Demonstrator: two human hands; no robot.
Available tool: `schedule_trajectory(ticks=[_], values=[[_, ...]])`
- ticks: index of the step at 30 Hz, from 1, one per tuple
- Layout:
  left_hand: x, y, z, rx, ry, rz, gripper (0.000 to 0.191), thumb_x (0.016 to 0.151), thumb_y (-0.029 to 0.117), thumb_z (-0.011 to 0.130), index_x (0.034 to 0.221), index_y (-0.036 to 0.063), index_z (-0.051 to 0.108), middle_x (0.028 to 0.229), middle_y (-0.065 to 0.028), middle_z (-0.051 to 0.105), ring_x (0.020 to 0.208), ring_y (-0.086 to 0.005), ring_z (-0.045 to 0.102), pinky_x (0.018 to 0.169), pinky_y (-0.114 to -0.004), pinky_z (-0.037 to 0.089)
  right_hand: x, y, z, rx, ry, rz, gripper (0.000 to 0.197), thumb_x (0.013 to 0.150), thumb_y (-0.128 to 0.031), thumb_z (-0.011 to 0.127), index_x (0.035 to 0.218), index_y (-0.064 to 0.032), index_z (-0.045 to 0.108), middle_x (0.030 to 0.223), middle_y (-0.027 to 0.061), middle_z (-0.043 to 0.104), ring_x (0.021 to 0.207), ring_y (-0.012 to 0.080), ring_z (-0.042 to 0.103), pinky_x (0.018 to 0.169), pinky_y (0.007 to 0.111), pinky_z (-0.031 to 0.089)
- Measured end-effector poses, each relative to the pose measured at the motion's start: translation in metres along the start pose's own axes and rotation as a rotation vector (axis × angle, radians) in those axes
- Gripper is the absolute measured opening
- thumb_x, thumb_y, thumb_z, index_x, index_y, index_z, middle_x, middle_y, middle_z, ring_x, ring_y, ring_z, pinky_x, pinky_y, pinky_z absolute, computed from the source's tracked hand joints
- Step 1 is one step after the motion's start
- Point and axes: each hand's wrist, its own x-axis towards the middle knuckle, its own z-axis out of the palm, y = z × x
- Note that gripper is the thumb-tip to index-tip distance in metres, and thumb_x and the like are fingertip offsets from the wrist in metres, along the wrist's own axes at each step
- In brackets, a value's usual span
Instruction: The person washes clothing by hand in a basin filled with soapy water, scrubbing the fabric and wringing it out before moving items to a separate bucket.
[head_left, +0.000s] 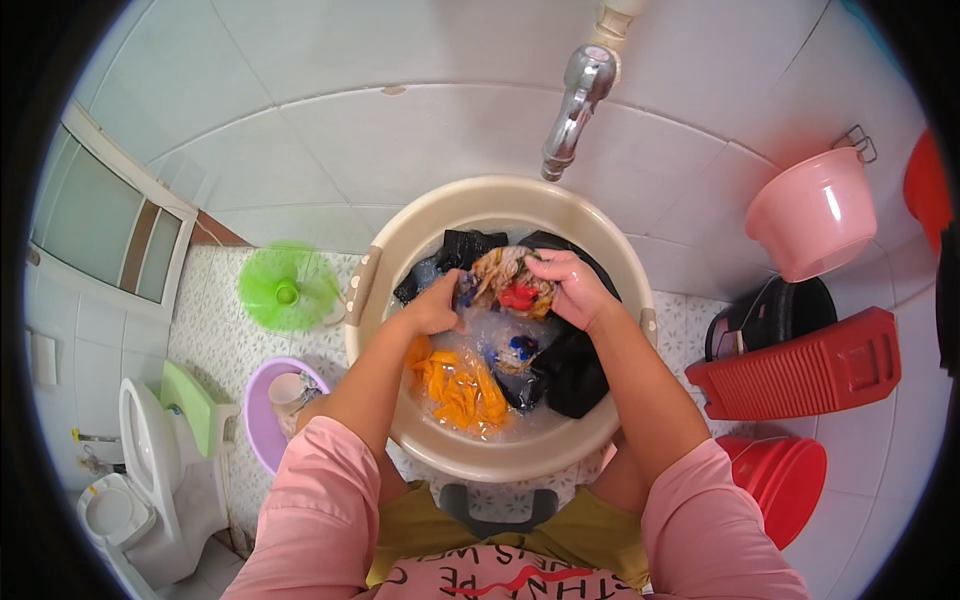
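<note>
A wet patterned cloth (502, 274) in beige, red and blue is bunched up between my two hands over a large beige plastic tub (499, 465). My right hand (574, 289) grips its right side, thumb and fingers pinching the fabric. At the cloth's left edge, my left hand (439, 301) has its fingers around the bunched fabric, partly hidden behind it. Sudsy water (480, 330) fills the tub below. An orange garment (461, 390) floats near my left forearm, and black clothing (577, 375) lies in the water to the right. Another dark garment (469, 247) sticks up at the far side.
A chrome tap (574, 112) juts from the tiled wall above the tub. On the left are a green plastic object (285, 289), a purple basin (259, 420) and a toilet (154, 442). A pink bucket (814, 214), red washboard (802, 367), black bucket (814, 300) and red bucket (787, 480) line the right.
</note>
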Motion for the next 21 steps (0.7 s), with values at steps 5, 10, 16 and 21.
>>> schedule_trajectory(ticks=[5, 10, 16, 21], values=[[0.0, 0.005, 0.021, -0.317, 0.048, 0.045, 0.053, 0.072, 0.014, 0.071, 0.118, 0.0002, 0.05, 0.112, -0.0079, 0.057, 0.104, -0.0166, 0.05, 0.093, -0.03, 0.037, -0.01, -0.012, 0.03, 0.484, -0.15, -0.147, 0.036, 0.085, -0.015, 0.056, 0.114, 0.005, 0.05, 0.109, 0.014, 0.058, 0.1, 0.0234, 0.057, 0.089, 0.037, 0.044], [-0.021, 0.038, -0.004, -0.75, 0.131, -0.149, 0.032, 0.072, 0.017, 0.066, 0.098, -0.0006, 0.062, 0.09, -0.0054, 0.064, 0.082, -0.0157, 0.058, 0.081, -0.028, 0.042, 0.001, -0.002, -0.002, -1.167, 0.593, -0.292, 0.04, 0.065, -0.024, 0.07, 0.091, 0.0044, 0.06, 0.088, 0.0174, 0.063, 0.085, 0.0271, 0.061, 0.077, 0.035, 0.047], [-0.046, 0.116, -0.046, 0.204, 0.344, -0.017, 0.037, 0.072, 0.015, 0.067, 0.105, 0.004, 0.057, 0.092, -0.0147, 0.063, 0.084, -0.0232, 0.06, 0.076, -0.032, 0.046, -0.007, -0.007, 0.014, -1.438, 0.582, -0.01, 0.064, 0.065, -0.027, 0.069, 0.116, 0.0012, 0.042, 0.099, 0.0222, 0.06, 0.096, 0.0382, 0.056, 0.085, 0.042, 0.044], [-0.033, 0.051, -0.011, 0.143, 0.359, 0.175, 0.066, 0.068, 0.017, 0.073, 0.126, 0.0154, 0.042, 0.115, -0.0175, 0.052, 0.105, -0.034, 0.051, 0.089, -0.04, 0.04, 0.015, 0.035, -0.02, -1.61, 0.384, 0.314, 0.062, 0.078, -0.024, 0.057, 0.134, -0.0228, 0.031, 0.125, 0.0228, 0.046, 0.112, 0.0389, 0.049, 0.094, 0.044, 0.039]])
